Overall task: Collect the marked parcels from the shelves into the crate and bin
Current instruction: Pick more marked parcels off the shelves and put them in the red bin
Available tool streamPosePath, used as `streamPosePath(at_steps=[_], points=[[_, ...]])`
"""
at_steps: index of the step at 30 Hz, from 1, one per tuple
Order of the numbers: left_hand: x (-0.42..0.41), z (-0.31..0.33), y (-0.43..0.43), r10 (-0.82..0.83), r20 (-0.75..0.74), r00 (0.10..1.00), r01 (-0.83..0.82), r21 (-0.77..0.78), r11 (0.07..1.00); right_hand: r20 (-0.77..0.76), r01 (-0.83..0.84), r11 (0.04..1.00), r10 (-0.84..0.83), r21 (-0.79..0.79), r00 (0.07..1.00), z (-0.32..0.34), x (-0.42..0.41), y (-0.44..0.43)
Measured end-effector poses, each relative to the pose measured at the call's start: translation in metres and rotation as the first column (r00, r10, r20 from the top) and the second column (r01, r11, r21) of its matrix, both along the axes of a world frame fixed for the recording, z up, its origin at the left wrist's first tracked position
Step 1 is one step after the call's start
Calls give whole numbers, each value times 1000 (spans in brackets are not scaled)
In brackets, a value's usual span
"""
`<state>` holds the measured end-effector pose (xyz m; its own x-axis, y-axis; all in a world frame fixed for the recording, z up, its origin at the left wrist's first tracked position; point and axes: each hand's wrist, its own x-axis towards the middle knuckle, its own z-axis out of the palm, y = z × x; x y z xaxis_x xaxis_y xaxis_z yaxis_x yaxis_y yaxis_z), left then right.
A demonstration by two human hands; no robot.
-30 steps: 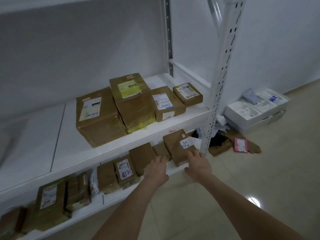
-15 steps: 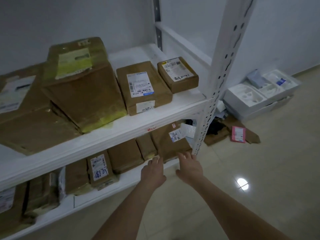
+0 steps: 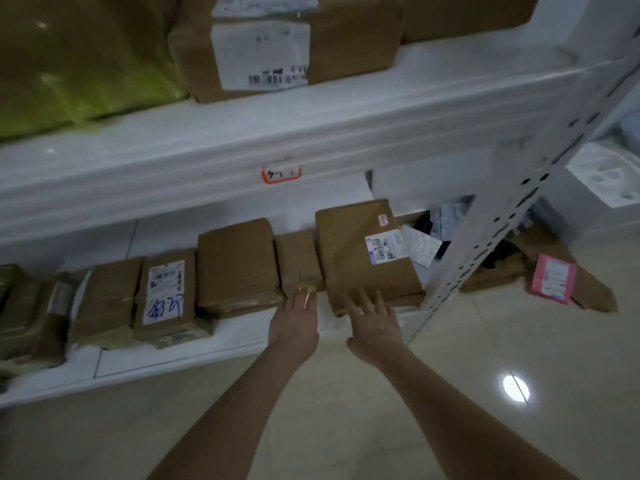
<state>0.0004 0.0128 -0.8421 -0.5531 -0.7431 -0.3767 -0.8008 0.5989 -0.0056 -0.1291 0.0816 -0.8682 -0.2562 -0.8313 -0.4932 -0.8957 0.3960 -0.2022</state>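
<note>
A white rack (image 3: 346, 133) crosses the frame. On its lower shelf, centre right, sits a labelled brown parcel (image 3: 346, 265), with a narrow parcel (image 3: 298, 258) touching its left side. The right hand (image 3: 375, 323), fingers spread, touches the larger parcel's near edge. The left hand (image 3: 294, 320), fingers straight, touches the narrow parcel's end.

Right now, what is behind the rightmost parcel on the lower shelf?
A crinkled white sheet and dark fabric show past the far corner of the parcel; the rest is hidden.
</note>
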Motion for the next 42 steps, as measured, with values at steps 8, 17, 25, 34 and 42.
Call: streamPosePath(at_steps=[8, 17, 25, 34, 42], points=[[23, -14, -53, 172, 121, 978, -165, -69, 984, -180, -147, 989, 139, -28, 974, -25, 8, -21], [39, -23, -79, 177, -25, 984, -178, -70, 981, -53, -77, 978, 68, -195, 996, -9, 16, -97], [50, -28, -85, 192, -26, 981, -194, -72, 978, -94, -154, 965, 136, -211, 986, -27, 30, -113], [47, -26, -88, 396, -209, 894, -410, -25, 912, 449, 499, 842, -371, -207, 813, -29, 34, -140], [51, -28, -88, 379, -265, 887, -400, -30, 916, 545, 594, 755, -386, -277, 744, -25, 44, -131]])
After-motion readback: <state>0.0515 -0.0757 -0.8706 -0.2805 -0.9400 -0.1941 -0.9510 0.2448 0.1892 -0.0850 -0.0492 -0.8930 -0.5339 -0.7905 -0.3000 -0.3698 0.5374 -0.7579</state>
